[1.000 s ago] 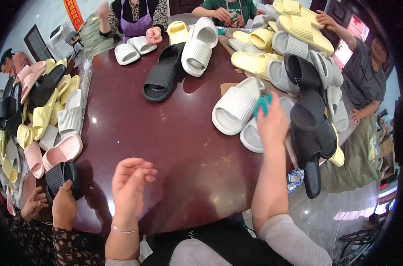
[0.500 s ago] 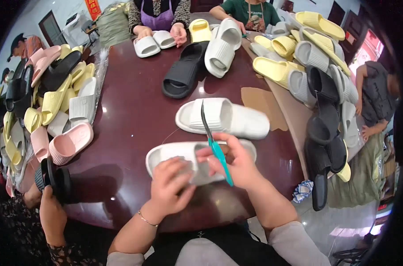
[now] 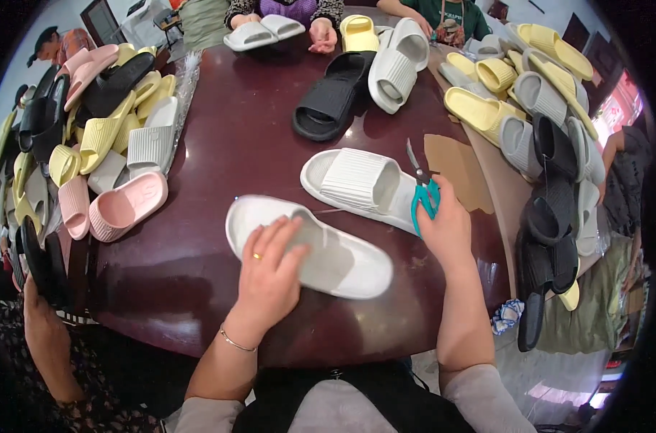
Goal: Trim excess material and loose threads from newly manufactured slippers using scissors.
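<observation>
Now, at nine o'clock on the dark red tabletop (image 3: pixel 220 144) lies a pink slipper (image 3: pixel 126 206). Near the centre, the left hand (image 3: pixel 270 278) lies flat with spread fingers on a white slipper (image 3: pixel 310 245). At one o'clock from it rests a second white slipper (image 3: pixel 360 184). At three o'clock, the right hand (image 3: pixel 447 227) is closed around the teal scissors (image 3: pixel 422 191), whose blades point to twelve o'clock.

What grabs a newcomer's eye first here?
Two white slide sandals at the centre of the dark round table: the left hand presses on the near sandal, the right hand holds teal-handled scissors beside the far sandal. Piles of yellow, grey, pink and black slides ring the table edges.
</observation>
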`<state>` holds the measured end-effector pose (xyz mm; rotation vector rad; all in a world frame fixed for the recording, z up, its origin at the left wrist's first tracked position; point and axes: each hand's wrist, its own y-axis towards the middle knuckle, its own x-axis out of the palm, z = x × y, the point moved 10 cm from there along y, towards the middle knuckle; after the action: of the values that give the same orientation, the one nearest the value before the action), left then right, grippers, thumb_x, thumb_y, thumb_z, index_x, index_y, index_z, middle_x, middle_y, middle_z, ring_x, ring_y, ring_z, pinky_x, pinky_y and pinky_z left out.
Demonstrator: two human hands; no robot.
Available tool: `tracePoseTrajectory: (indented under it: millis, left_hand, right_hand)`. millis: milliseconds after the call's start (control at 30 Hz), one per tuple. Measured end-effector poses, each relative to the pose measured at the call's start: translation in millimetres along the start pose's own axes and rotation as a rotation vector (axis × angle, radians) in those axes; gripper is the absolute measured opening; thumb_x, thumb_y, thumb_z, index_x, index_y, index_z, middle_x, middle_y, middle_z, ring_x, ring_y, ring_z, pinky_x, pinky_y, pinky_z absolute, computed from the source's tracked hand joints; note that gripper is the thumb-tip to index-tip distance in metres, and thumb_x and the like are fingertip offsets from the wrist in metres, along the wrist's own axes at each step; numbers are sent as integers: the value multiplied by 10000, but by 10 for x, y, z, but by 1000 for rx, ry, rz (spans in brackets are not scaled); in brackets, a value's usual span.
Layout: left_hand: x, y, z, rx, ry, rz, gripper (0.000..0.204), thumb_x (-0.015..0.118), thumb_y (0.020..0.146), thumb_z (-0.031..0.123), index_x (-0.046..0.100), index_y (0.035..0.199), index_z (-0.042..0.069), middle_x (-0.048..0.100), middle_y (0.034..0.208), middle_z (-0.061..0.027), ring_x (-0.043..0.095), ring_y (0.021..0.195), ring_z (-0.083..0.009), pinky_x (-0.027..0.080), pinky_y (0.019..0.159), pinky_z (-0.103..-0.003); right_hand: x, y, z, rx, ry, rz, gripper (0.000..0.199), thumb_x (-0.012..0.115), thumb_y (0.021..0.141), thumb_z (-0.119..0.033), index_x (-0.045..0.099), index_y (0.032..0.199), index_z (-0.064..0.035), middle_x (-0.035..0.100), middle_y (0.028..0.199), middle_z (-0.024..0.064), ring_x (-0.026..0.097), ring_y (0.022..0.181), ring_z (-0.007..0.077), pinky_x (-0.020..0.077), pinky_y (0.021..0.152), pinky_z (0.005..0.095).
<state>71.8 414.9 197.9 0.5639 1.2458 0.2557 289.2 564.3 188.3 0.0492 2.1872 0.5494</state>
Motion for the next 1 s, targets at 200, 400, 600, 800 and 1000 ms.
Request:
tracePoseTrajectory:
  millis: [200,400,600,800,1000]
  left_hand:
    - [-96,13,-237,-110,291,40,342,579,720,5,575,1060,42,525,1205,-121,460,1174,-311,355,975,-443]
    - [-13,115,215,53,-97,72,478,640,723,117,511,1166,-8,510,1219,-152,474,1169,-285,437,881,-380]
    - [221,122,122,-113,-79,-62,588,668,739,190,439,1241,-13,505,1219,-167,520,1063,-313,442,828,-387]
    - [227,88,42,-237,-9,-114,526,681,720,197,495,1169,-4,608,944,-127,555,864,-286,463,698,-381]
    - [213,10,-117,-210,-184,-30,310,649,788,169,565,1039,6,587,741,-82,545,705,-201,450,632,-318]
  right_hand:
    - [165,-65,-180,-36,16,-163,453,619,738,-124,469,1161,-63,623,892,199,612,805,368,482,690,401]
    - [404,-341,-562,-69,160,-429,453,622,732,-117,468,1156,-71,627,874,189,614,794,372,483,682,400]
    - [426,-483,-708,-131,363,-430,484,634,745,-171,446,1178,-62,625,871,202,613,796,392,484,689,436]
    - [419,-461,-713,-117,437,-373,478,631,740,-99,441,1177,-66,631,865,176,633,793,340,487,683,387]
    - [458,-457,-762,-191,365,-382,491,644,748,-152,437,1184,-62,622,844,186,614,770,382,491,676,434]
